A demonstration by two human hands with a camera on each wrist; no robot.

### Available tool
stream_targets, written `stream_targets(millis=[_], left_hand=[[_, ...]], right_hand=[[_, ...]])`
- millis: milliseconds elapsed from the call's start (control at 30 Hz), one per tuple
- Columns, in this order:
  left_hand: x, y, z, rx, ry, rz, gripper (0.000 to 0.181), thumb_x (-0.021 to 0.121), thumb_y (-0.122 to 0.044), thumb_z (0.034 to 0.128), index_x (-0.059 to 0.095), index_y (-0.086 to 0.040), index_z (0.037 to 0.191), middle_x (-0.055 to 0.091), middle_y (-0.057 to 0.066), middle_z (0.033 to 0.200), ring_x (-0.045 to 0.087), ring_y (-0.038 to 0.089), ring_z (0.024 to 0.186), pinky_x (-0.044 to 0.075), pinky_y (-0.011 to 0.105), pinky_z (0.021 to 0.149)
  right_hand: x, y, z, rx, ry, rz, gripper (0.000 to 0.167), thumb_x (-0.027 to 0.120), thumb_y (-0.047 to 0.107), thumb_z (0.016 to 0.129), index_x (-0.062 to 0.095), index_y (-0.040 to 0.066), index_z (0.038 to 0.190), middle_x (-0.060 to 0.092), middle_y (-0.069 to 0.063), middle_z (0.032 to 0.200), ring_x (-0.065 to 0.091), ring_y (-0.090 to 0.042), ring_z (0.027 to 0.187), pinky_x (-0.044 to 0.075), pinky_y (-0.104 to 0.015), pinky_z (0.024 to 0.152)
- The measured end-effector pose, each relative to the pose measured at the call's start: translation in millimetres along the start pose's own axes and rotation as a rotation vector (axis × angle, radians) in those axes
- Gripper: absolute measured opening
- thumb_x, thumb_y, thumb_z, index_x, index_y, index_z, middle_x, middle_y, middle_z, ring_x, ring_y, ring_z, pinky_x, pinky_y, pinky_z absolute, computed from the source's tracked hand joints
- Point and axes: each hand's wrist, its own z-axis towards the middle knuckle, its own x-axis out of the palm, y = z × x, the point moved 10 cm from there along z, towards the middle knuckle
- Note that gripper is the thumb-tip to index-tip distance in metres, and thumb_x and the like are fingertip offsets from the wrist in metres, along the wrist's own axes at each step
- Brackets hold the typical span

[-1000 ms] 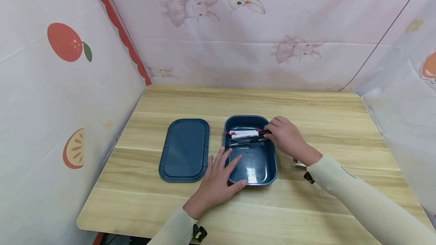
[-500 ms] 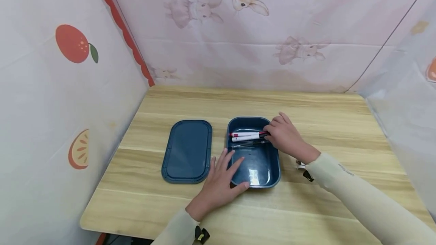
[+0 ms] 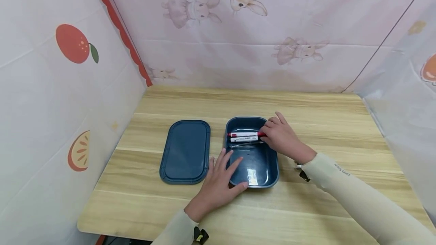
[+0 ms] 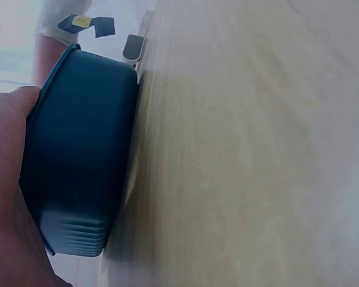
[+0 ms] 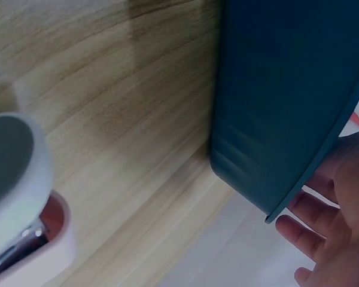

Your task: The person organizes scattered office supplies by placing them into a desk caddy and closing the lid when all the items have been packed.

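A dark blue lidless box stands on the wooden table, with its matching lid lying flat to its left. Across its far half lie a red-and-white marker, a white marker and a thin dark pen. My right hand reaches over the right rim and pinches the red end of the red-and-white marker; its fingertips are partly hidden. My left hand has its fingers spread over the near-left rim, touching the box. In the left wrist view, its thumb rests at the rim.
Beneath my right wrist is a small pale object, seen close up as a rounded white and pink thing in the right wrist view. Printed cloth walls border the table at the back and sides.
My right hand has shifted slightly left. Earlier its fingers were at the black end of the white marker; now they are at the red-and-white one. My left hand stays at the rim.
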Motion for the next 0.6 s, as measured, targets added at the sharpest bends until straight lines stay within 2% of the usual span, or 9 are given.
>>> stream_targets(millis=[300, 500, 600], left_hand=[[-0.6, -1.6, -0.1, 0.001, -0.008, -0.004, 0.074, 0.043, -0.074, 0.094, 0.029, -0.039, 0.158, 0.01, -0.003, 0.17, -0.011, 0.02, 0.157, 0.003, 0.066, 0.121], [-1.9, -1.8, -0.6, -0.009, 0.001, -0.02, 0.072, 0.046, -0.071, 0.0946, 0.027, -0.042, 0.158, 0.011, -0.002, 0.17, -0.013, 0.017, 0.157, 0.002, 0.066, 0.122], [-2.8, -2.0, -1.0, -0.011, 0.002, -0.013, 0.072, 0.047, -0.071, 0.0946, 0.026, -0.043, 0.158, 0.011, -0.001, 0.17, -0.011, 0.019, 0.157, 0.002, 0.065, 0.122]], right_hand=[[-6.6, 0.7, -1.2, 0.007, -0.003, 0.042, 0.019, 0.08, 0.022, 0.087, 0.077, 0.01, 0.101, 0.071, -0.007, 0.103, 0.056, -0.032, 0.112, 0.027, -0.058, 0.118], [-11.9, 1.2, -2.7, 0.0, -0.022, 0.065, 0.021, 0.078, 0.024, 0.089, 0.076, 0.007, 0.102, 0.069, -0.009, 0.105, 0.055, -0.031, 0.109, 0.04, -0.049, 0.107], [-13.0, -1.5, -5.5, 0.028, -0.002, 0.088, 0.029, 0.076, 0.03, 0.091, 0.075, 0.006, 0.108, 0.068, -0.011, 0.11, 0.055, -0.031, 0.112, 0.045, -0.047, 0.103]])
